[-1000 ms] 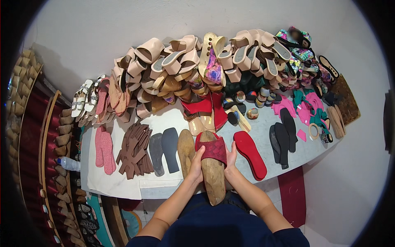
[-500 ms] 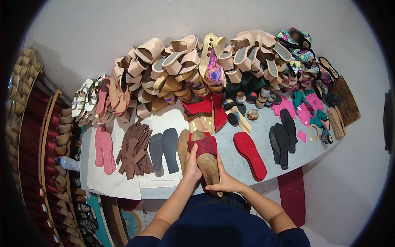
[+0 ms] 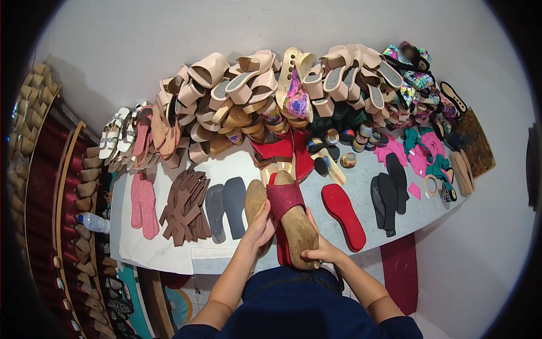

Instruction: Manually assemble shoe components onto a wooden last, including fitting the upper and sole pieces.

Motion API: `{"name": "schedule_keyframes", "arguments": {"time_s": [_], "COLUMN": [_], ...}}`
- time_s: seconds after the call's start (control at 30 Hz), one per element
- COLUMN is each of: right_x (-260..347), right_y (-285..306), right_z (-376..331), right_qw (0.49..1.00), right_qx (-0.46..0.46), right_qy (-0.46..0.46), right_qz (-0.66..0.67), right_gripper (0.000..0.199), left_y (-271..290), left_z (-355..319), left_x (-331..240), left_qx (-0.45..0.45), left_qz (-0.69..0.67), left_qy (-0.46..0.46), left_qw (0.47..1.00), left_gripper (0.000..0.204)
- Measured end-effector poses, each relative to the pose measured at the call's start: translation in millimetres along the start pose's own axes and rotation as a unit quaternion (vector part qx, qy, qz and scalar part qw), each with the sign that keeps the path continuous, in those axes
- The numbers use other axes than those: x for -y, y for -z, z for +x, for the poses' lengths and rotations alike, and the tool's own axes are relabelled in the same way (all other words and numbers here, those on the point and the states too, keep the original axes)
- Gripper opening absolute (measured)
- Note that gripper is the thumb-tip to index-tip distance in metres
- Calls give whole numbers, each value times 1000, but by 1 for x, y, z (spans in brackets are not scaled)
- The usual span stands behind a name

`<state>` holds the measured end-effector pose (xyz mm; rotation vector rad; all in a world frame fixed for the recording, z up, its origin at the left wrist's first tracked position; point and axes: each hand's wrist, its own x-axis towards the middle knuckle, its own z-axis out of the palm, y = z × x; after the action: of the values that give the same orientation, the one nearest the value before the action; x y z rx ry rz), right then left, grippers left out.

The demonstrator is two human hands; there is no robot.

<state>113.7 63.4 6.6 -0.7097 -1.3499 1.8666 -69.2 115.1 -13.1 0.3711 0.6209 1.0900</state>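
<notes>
A wooden shoe last (image 3: 299,229) with a dark red upper strap (image 3: 285,200) around its front part is held over the near table edge. My right hand (image 3: 324,250) grips its heel end, thumb across the top. Closed at the last's left side, my left hand (image 3: 262,227) has its thumb by the strap's edge; its other fingers are partly hidden. Under the last, a red sole (image 3: 282,248) shows in part. A second wooden last (image 3: 256,199) lies just beyond my left hand. Another red sole (image 3: 344,217) rests flat to the right.
Beige heeled sandals (image 3: 248,76) are piled along the wall. Brown strips (image 3: 186,206), grey soles (image 3: 234,206) and pink soles (image 3: 145,206) lie on the left, black soles (image 3: 388,200) on the right. Tape rolls (image 3: 348,160) stand farther back. Shelves of lasts (image 3: 86,192) line the left side.
The last and strap have tilted and shifted slightly right, toward me. My right hand has moved right along the heel end. More of the second last and the red sole beneath now shows.
</notes>
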Motion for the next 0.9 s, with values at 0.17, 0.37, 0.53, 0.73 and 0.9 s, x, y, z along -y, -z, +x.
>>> {"name": "schedule_keyframes", "arguments": {"time_s": [0.17, 0.37, 0.53, 0.73, 0.9], "right_x": [2, 19, 11, 18, -7], "right_y": [2, -4, -11, -9, 17], "right_z": [-1, 1, 3, 0, -25], "right_qw": [1000, 999, 999, 985, 938], "right_qx": [16, 42, 19, 29, -8], "right_qy": [18, -10, -24, -88, -162], "right_qz": [9, 2, 17, 148, 306], "right_gripper": [105, 108, 106, 93, 75], "left_y": [-9, -20, -17, 1, 22], "left_z": [-1, -2, 15, 29, 40], "left_x": [-3, -9, 8, -8, -39], "left_qx": [9, 58, -37, -68, -123], "left_qz": [-87, -79, -33, -59, -147], "left_qy": [15, 2, -55, -117, -159], "left_qw": [996, 995, 997, 989, 969], "left_gripper": [51, 58, 72, 71, 67]}}
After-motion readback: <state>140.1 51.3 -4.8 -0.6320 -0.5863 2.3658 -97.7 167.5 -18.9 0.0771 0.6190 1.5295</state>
